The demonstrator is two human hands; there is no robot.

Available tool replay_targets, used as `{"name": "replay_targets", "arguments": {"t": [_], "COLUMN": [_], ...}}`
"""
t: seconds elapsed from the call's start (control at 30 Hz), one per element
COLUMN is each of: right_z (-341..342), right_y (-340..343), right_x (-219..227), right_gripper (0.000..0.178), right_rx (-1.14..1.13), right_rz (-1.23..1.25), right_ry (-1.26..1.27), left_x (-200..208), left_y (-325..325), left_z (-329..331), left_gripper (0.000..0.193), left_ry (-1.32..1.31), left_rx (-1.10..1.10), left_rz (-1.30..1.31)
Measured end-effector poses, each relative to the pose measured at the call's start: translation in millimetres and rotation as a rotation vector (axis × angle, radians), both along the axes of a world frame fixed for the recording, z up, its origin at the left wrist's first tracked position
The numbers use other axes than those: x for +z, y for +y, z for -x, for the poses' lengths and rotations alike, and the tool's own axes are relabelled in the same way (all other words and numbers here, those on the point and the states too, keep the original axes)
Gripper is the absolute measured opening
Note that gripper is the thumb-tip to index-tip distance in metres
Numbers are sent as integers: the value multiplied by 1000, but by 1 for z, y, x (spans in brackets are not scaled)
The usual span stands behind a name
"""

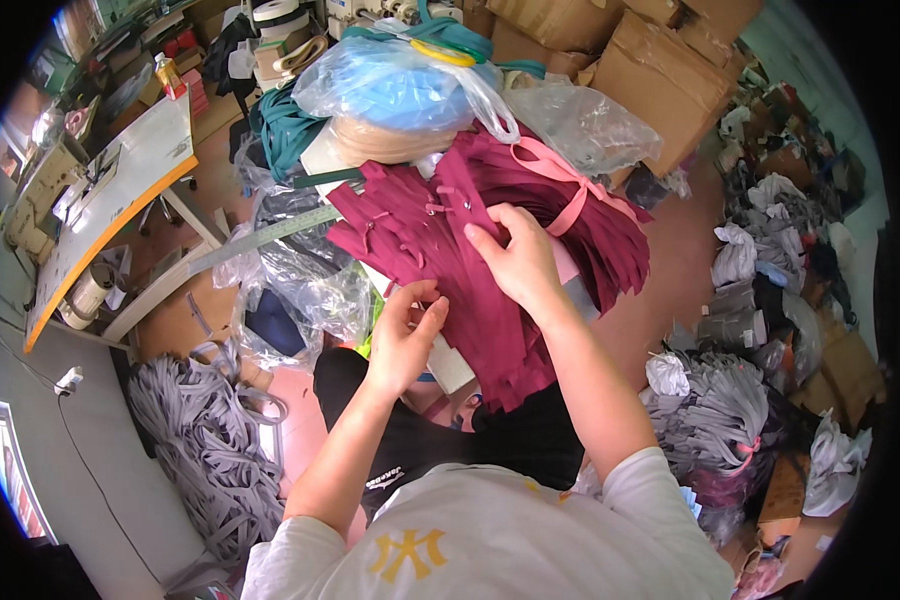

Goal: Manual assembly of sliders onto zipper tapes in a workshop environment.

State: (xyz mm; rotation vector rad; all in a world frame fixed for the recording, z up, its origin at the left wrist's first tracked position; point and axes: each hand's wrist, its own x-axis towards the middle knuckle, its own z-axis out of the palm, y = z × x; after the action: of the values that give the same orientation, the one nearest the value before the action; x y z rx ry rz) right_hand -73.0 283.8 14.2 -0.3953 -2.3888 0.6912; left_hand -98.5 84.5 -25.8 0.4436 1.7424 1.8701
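Observation:
A heap of maroon zippers (480,320) with small metal sliders lies spread over a stand in front of me. My right hand (522,262) rests on its upper middle, thumb and fingers closed on a zipper near a slider. At the heap's left edge is my left hand (407,338), fingers curled toward the thumb; what they pinch, if anything, is hidden. A pink tie (560,172) circles the thick maroon bundle at the right. Left of the heap, a metal ruler (270,238) sticks out.
Behind the heap sit a plastic bag of light blue material (395,85) and teal straps (282,130). Cardboard boxes (660,85) stand at the back right. A worktable (120,200) is at left. Grey strips (205,440) pile on the floor, with grey bundles (710,410) at right.

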Motion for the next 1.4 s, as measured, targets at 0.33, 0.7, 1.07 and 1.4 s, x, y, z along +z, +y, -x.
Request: {"name": "replay_targets", "arguments": {"t": [0.33, 0.7, 1.07, 1.4], "right_z": [20, 15, 11, -29], "right_y": [-4, -29, -27, -54], "right_x": [2, 13, 34, 101], "right_gripper": [43, 64, 54, 79], "right_rx": [123, 34, 251, 376], "right_rz": [368, -147, 506, 142], "right_ry": [-210, -236, 222, -176], "left_x": [-9, -3, 27, 40], "left_y": [1, -1, -6, 7], "left_z": [3, 10, 21, 6], "left_gripper": [36, 38, 36, 74], "left_ry": [118, 121, -143, -32], "left_rx": [25, 27, -321, -118], "left_rz": [51, 77, -118, -731]}}
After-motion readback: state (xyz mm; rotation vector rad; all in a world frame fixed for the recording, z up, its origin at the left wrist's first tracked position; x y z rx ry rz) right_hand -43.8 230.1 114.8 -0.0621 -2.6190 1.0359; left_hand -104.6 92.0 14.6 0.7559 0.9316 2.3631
